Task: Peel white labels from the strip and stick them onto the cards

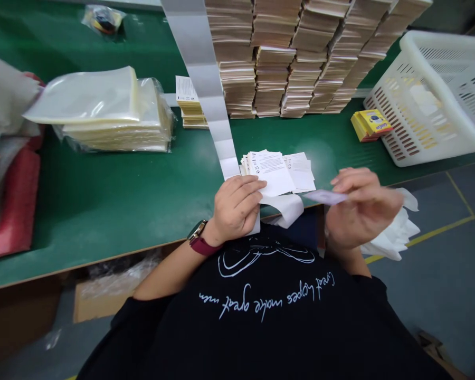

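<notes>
My left hand [238, 207], with a watch on its wrist, is closed over a long white paper strip [209, 84] at the table's front edge. Its fingertips reach the lower left edge of a loose pile of white printed cards [271, 168]. From beside that hand a curled length of white paper [287, 208] hangs over the edge. Off to the right, my right hand [360, 206] is raised and blurred, pinching a small pale purple sticker [325, 197] by its right end. More white cards [302, 173] fan out beside the pile.
Tall card stacks [277, 58] stand at the back. A smaller yellow-edged stack [192, 108] is left of the strip. Clear plastic sleeves [114, 116] lie further left. At right are a white basket [431, 105], yellow card packs [371, 125] and crumpled white paper [393, 237] below.
</notes>
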`<action>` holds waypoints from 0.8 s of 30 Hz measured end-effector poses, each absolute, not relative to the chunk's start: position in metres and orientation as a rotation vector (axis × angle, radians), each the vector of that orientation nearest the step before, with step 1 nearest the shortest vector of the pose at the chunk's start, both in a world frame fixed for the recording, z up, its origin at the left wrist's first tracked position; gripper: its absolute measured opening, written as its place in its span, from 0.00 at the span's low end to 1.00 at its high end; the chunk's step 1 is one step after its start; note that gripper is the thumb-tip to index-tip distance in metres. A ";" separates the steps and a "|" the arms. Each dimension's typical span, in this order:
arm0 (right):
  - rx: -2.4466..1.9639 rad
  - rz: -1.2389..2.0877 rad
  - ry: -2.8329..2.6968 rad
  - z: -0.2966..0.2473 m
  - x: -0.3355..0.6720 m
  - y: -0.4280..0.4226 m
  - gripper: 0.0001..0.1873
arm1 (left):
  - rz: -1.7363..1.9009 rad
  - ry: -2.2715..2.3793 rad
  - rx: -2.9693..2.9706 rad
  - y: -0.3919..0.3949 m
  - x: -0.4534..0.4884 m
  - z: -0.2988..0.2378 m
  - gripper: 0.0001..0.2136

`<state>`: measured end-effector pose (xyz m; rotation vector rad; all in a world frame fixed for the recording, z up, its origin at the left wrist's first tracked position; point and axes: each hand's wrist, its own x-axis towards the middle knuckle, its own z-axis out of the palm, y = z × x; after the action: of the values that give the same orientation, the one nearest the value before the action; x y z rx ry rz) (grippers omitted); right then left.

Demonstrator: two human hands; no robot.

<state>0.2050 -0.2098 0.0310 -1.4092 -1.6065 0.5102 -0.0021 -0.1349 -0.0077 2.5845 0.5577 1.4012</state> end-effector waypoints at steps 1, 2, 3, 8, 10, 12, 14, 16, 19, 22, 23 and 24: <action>-1.421 0.526 -1.592 0.032 0.206 -0.204 0.03 | 1.399 0.554 2.576 -0.134 -0.002 -0.009 0.09; -1.434 0.546 -1.575 0.033 0.206 -0.198 0.03 | 1.395 0.544 2.578 -0.134 -0.002 -0.011 0.09; -1.447 0.569 -1.557 0.034 0.206 -0.191 0.04 | 1.382 0.527 2.592 -0.134 -0.002 -0.012 0.09; -1.482 0.737 -1.442 0.038 0.204 -0.159 0.05 | 1.349 0.459 2.669 -0.136 -0.002 -0.013 0.08; -1.480 0.793 -1.419 0.038 0.204 -0.153 0.06 | 1.361 0.466 2.668 -0.136 -0.002 -0.012 0.08; -1.485 0.823 -1.435 0.039 0.203 -0.150 0.06 | 1.356 0.470 2.665 -0.137 -0.002 -0.010 0.08; -1.497 0.831 -1.473 0.039 0.201 -0.149 0.05 | 1.344 0.476 2.667 -0.137 -0.002 -0.009 0.08; -1.517 0.799 -1.515 0.040 0.198 -0.150 0.04 | 1.339 0.481 2.677 -0.137 -0.002 -0.008 0.08; -1.617 0.593 -1.649 0.040 0.192 -0.153 0.04 | 1.337 0.466 2.697 -0.137 -0.002 -0.007 0.08; -1.803 0.288 -1.773 0.040 0.190 -0.156 0.02 | 1.348 0.461 2.702 -0.137 -0.002 -0.007 0.08; -1.857 0.231 -1.770 0.039 0.191 -0.157 0.05 | 1.358 0.464 2.696 -0.137 -0.001 -0.007 0.08; -1.895 0.228 -1.746 0.038 0.192 -0.158 0.08 | 1.368 0.469 2.688 -0.137 -0.001 -0.007 0.08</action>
<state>0.1925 -0.1579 0.0380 -1.8947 -1.7461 0.2279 -0.0012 -0.1372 -0.0072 2.6883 0.4695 1.3685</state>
